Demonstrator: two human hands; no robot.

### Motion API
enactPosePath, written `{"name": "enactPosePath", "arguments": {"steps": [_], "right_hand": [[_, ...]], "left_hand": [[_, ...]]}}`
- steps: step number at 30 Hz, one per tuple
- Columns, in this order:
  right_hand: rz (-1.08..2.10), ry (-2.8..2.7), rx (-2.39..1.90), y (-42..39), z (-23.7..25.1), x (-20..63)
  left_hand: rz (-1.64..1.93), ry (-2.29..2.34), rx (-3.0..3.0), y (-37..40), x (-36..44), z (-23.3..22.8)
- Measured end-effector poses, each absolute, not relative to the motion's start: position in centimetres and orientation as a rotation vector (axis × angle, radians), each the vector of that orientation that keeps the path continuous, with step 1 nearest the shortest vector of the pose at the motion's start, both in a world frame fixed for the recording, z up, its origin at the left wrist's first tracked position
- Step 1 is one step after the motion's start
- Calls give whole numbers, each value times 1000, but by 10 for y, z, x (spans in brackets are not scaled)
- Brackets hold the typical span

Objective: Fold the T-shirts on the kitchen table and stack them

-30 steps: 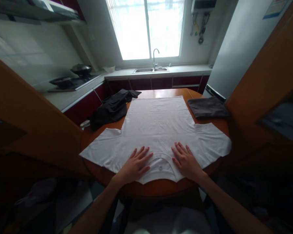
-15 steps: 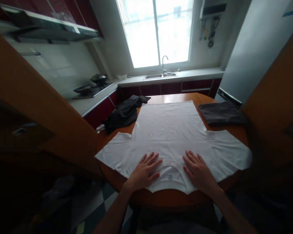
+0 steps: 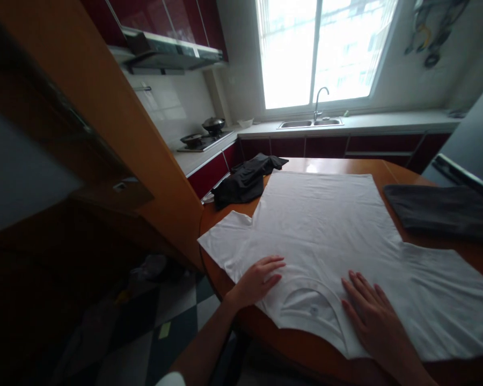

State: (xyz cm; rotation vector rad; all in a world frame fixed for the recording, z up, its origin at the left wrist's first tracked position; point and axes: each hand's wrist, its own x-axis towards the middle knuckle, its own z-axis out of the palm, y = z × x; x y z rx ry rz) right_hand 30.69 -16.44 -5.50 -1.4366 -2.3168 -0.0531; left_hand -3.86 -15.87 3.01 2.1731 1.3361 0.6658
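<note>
A white T-shirt (image 3: 330,230) lies spread flat on a round wooden table (image 3: 346,166), its collar toward me and both sleeves out to the sides. My left hand (image 3: 260,279) rests palm down on the shirt's shoulder left of the collar. My right hand (image 3: 372,316) lies flat on the shoulder right of the collar, fingers apart. Neither hand grips the cloth.
A crumpled black garment (image 3: 245,179) sits at the table's far left edge. A folded dark grey cloth (image 3: 443,212) lies at the right. A wooden partition (image 3: 116,123) stands close on the left. Beyond are a counter with sink (image 3: 309,123) and a stove (image 3: 201,140).
The view has swung left and closer, so the shirt now sits right of centre. Both hands stay flat on the shirt beside the collar.
</note>
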Motion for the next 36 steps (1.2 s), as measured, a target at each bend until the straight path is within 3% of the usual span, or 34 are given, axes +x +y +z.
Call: {"name": "enactPosePath", "arguments": {"steps": [9, 16, 24, 36], "right_hand": [[-35, -2309, -1425, -166, -51, 308], [-28, -2307, -1419, -165, -52, 309], [-29, -2301, -1419, -165, -51, 308], [-25, -2321, -1440, -167, -44, 306]], "left_hand": [[1160, 2165, 1968, -141, -140, 16], [1045, 2785, 1513, -136, -231, -4], [845, 2863, 1403, -128, -254, -13], [1041, 2706, 1351, -114, -242, 15]]}}
